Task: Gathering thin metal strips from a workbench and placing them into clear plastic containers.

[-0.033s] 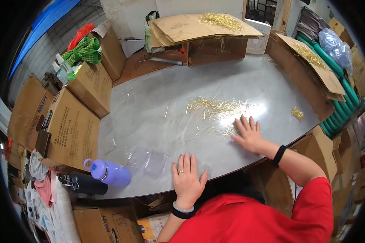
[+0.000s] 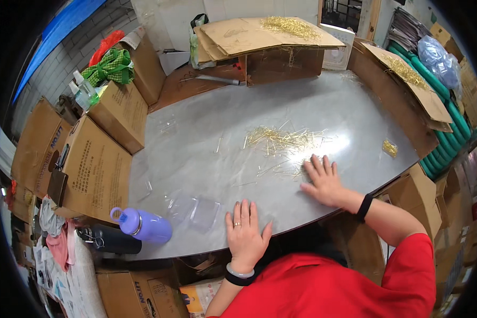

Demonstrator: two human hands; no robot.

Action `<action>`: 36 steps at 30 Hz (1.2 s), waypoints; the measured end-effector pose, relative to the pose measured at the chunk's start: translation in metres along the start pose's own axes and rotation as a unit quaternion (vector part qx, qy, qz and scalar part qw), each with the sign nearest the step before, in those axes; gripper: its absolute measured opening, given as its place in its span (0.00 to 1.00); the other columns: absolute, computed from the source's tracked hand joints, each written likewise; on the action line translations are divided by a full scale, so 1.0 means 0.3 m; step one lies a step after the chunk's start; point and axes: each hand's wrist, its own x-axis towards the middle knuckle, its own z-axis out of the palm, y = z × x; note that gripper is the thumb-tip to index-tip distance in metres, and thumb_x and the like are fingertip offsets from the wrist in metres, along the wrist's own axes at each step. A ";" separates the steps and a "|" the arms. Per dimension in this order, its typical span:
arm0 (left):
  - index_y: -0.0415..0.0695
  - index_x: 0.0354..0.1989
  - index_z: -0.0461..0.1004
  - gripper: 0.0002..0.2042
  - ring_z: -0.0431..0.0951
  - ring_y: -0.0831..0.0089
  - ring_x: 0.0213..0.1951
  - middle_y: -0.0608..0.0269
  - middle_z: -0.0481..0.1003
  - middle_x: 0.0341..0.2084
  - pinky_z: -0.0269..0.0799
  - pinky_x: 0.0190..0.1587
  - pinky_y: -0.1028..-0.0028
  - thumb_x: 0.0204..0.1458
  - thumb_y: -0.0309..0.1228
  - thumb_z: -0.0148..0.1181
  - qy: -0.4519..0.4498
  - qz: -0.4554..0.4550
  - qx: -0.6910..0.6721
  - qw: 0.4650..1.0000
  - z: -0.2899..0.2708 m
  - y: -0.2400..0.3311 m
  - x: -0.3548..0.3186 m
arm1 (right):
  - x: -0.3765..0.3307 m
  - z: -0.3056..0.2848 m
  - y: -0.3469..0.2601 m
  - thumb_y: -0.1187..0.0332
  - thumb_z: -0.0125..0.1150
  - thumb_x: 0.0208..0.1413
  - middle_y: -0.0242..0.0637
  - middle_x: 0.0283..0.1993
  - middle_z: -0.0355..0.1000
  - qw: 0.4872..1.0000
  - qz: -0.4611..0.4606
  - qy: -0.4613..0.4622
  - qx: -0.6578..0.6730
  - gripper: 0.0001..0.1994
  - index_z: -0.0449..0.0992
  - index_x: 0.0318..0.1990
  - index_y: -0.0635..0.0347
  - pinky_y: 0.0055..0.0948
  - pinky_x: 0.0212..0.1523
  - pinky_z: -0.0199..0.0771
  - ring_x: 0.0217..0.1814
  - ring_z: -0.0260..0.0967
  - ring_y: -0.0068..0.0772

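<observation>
My left hand [image 2: 245,238] lies flat near the table's front edge, fingers stretched out, holding nothing. A ring and a pale bangle are on it. To its left lie flat clear plastic packets [image 2: 204,213]. My right hand [image 2: 326,186] rests palm down with fingers spread. Its fingertips reach the near right edge of a loose pile of thin gold-coloured wire pins [image 2: 275,141]. What lies under the palm is hidden. Farther right is a small clear packet of gold pins [image 2: 389,148].
A purple bottle [image 2: 152,227] and a black bottle [image 2: 111,239] lie at the front left. Cardboard boxes [image 2: 93,164] line the left side of the grey table [image 2: 196,132]. At the back, a cardboard sheet [image 2: 233,40] carries more gold pins; another cardboard sheet [image 2: 429,108] stands right.
My right hand has drawn back slightly toward me, away from the pins. My left hand stays in place.
</observation>
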 end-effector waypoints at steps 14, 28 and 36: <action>0.33 0.65 0.65 0.33 0.61 0.47 0.68 0.44 0.64 0.65 0.52 0.69 0.46 0.58 0.46 0.58 -0.041 0.000 0.016 0.999 -0.009 0.014 0.016 | -0.071 0.044 -0.114 0.61 0.56 0.63 0.48 0.72 0.60 0.955 -0.234 0.164 0.074 0.24 0.67 0.65 0.61 0.54 0.75 0.48 0.76 0.50 0.58; 0.27 0.71 0.52 0.37 0.48 0.42 0.74 0.37 0.50 0.72 0.38 0.71 0.37 0.64 0.47 0.52 -0.168 0.070 -0.039 0.983 -0.031 0.052 0.045 | -0.083 0.038 -0.142 0.75 0.58 0.57 0.49 0.65 0.64 0.924 -0.318 0.144 0.156 0.20 0.71 0.58 0.61 0.51 0.74 0.54 0.73 0.55 0.57; 0.29 0.70 0.53 0.37 0.52 0.43 0.72 0.38 0.52 0.71 0.44 0.72 0.44 0.60 0.40 0.60 -0.132 0.057 -0.105 0.984 0.019 0.040 0.054 | -0.132 0.003 -0.155 0.75 0.60 0.55 0.48 0.62 0.67 0.939 -0.247 0.177 0.164 0.17 0.73 0.53 0.62 0.52 0.72 0.57 0.71 0.58 0.56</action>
